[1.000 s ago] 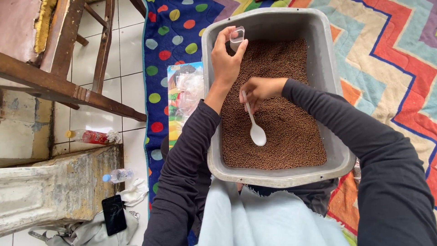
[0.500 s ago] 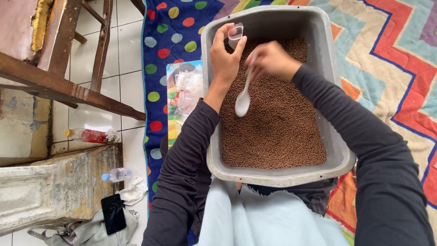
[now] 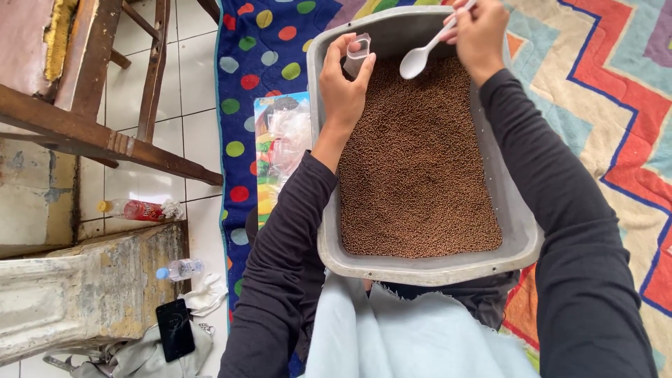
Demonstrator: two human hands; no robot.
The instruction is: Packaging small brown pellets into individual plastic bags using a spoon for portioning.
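Left hand (image 3: 344, 87): I saw its grip grasping a small clear container (image 3: 358, 49) over the grey tub's (image 3: 514, 231) far-left corner.
Right hand (image 3: 479, 31): grip clenched on a white spoon (image 3: 422, 56).

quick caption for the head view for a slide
Left hand holds a small clear cup while right hand lifts a white plastic spoon over a grey tub of brown pellets.

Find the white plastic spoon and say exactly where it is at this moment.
In the head view, the white spoon is near the top edge, held by the right hand over the far end of the grey tub, just right of the small clear cup.
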